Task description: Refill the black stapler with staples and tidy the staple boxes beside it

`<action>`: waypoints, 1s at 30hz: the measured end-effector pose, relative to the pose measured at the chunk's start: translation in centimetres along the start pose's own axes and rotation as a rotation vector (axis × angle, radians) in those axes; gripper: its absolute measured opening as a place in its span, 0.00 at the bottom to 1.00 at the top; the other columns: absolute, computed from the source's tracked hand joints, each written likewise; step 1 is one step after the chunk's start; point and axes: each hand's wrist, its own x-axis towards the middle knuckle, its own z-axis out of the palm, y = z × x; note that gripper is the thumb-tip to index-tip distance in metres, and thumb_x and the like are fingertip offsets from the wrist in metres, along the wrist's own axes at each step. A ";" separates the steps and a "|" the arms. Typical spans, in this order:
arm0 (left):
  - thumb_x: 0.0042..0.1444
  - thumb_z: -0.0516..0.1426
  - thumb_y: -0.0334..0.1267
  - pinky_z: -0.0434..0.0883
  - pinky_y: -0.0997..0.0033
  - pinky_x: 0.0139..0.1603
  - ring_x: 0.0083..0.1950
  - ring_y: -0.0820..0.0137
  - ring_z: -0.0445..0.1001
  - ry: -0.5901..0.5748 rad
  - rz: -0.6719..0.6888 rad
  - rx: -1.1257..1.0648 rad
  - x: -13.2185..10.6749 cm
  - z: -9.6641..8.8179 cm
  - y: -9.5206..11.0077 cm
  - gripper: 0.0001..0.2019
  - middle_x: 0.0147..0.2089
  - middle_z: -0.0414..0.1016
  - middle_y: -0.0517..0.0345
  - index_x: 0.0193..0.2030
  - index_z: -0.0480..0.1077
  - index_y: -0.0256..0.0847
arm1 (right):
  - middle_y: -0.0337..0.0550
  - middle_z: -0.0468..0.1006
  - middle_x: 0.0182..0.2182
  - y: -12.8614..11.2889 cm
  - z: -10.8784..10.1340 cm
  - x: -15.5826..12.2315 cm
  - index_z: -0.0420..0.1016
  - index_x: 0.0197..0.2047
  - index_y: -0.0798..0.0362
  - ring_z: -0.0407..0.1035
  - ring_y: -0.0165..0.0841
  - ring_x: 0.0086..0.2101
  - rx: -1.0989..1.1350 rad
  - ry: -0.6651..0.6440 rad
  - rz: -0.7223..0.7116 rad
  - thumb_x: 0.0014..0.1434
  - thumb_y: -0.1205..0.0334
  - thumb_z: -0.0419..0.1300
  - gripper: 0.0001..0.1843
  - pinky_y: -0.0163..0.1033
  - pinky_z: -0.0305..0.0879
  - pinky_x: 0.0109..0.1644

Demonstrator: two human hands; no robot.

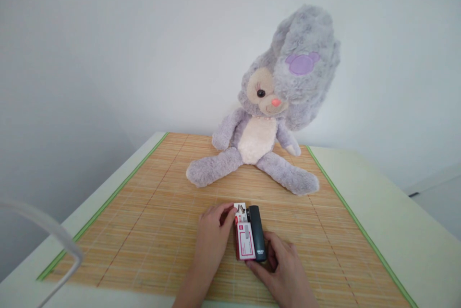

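On the bamboo mat, a dark stapler [257,233] lies lengthwise, its end pointing at me. Pressed along its left side is a small white box with a magenta border [247,246]. Just beyond that box sits another small white box with a printed picture [240,210]. My left hand [213,231] has its thumb and forefinger closed on the left edge of the farther box. My right hand [283,266] curls around the near end of the stapler, fingers at its right side and thumb by the near edge of the magenta-bordered box.
A grey-lilac plush rabbit [257,140] sits at the back of the mat against the wall, legs spread. The bamboo mat [151,231] has green edging and covers much of the white table [363,173]. A white curved cable or tube [46,224] crosses the lower left.
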 end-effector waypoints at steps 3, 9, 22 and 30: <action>0.68 0.55 0.50 0.73 0.61 0.52 0.47 0.61 0.80 -0.007 0.006 0.005 0.0 0.0 0.2 0.16 0.48 0.84 0.54 0.50 0.81 0.47 | 0.39 0.77 0.30 -0.2 -0.2 0.2 0.77 0.55 0.49 0.72 0.40 0.34 -0.008 -0.050 0.013 0.59 0.48 0.71 0.24 0.43 0.65 0.42; 0.69 0.54 0.51 0.73 0.61 0.52 0.47 0.62 0.81 -0.020 0.017 -0.001 0.1 -0.1 0.3 0.17 0.48 0.85 0.55 0.50 0.80 0.48 | 0.37 0.76 0.30 -0.3 -0.4 0.4 0.75 0.54 0.48 0.72 0.39 0.33 -0.012 -0.076 0.026 0.59 0.48 0.71 0.24 0.42 0.64 0.42; 0.71 0.51 0.49 0.72 0.56 0.59 0.51 0.61 0.80 -0.019 0.045 0.016 0.0 0.0 0.3 0.17 0.50 0.84 0.55 0.50 0.80 0.48 | 0.33 0.74 0.27 -0.1 -0.6 0.5 0.74 0.55 0.49 0.71 0.39 0.33 0.017 -0.100 0.063 0.57 0.50 0.71 0.26 0.42 0.63 0.42; 0.71 0.50 0.48 0.69 0.55 0.71 0.73 0.61 0.68 0.038 -0.186 -0.495 -4.3 2.4 1.3 0.27 0.74 0.66 0.51 0.74 0.60 0.47 | 0.31 0.73 0.28 0.3 -1.2 0.1 0.68 0.65 0.50 0.71 0.37 0.32 0.107 -0.162 0.040 0.59 0.59 0.67 0.31 0.42 0.64 0.43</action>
